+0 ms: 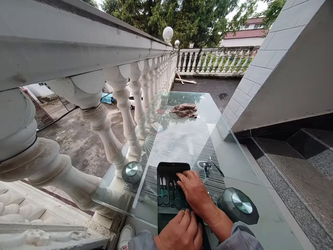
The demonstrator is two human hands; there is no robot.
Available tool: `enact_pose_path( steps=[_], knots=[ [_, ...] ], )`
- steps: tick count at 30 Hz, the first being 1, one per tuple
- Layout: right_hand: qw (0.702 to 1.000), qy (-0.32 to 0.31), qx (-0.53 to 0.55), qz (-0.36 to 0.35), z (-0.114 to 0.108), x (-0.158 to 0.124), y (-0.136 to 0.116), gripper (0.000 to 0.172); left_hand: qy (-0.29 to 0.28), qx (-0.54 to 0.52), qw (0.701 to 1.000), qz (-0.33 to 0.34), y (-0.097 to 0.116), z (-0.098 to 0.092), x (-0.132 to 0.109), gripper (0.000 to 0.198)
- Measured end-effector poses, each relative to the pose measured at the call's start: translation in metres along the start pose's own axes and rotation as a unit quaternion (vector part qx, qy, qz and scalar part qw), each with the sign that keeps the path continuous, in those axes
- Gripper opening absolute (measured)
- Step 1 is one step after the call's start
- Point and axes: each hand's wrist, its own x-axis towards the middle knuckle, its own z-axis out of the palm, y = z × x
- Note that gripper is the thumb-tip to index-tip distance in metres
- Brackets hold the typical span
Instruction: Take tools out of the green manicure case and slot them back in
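A dark green manicure case [173, 166] lies unfolded on the glass tabletop. Scissors [162, 196] with green handles and several slim tools sit in its slots. My left hand [179, 231] rests on the lower flap, fingers curled together at the case's right edge. Over the upper right of the case is my right hand [195, 191], its fingers bent and close together at the slots; anything between its fingertips is hidden. Beyond it, a nail clipper [206, 170] and a thin tool with a dark green handle [217, 166] lie on the glass. Small metal pieces show partly beside my right wrist.
The glass table [182, 139] has round metal-capped supports [132, 170] at its near corners. A crumpled brown cloth [184, 110] lies toward the far end. A white balustrade [104, 121] runs along the left, and stone steps [293, 173] rise at the right.
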Motion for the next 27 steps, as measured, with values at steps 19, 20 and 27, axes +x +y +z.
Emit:
enact_pose_path(
  steps=[19, 20, 27],
  knots=[
    [0.99, 0.009, -0.101, 0.099, -0.004, -0.01, 0.093, 0.027, -0.047, 0.003, 0.999, 0.021, -0.003, -0.01, 0.003, 0.034],
    [0.989, 0.008, -0.108, 0.102, -0.005, -0.01, 0.093, 0.027, -0.049, 0.002, 0.999, 0.023, -0.004, -0.01, 0.003, 0.034],
    [0.997, 0.01, -0.045, 0.059, -0.03, -0.006, 0.052, 0.015, -0.028, 0.001, 0.999, 0.029, -0.002, -0.005, 0.001, 0.036]
  ],
)
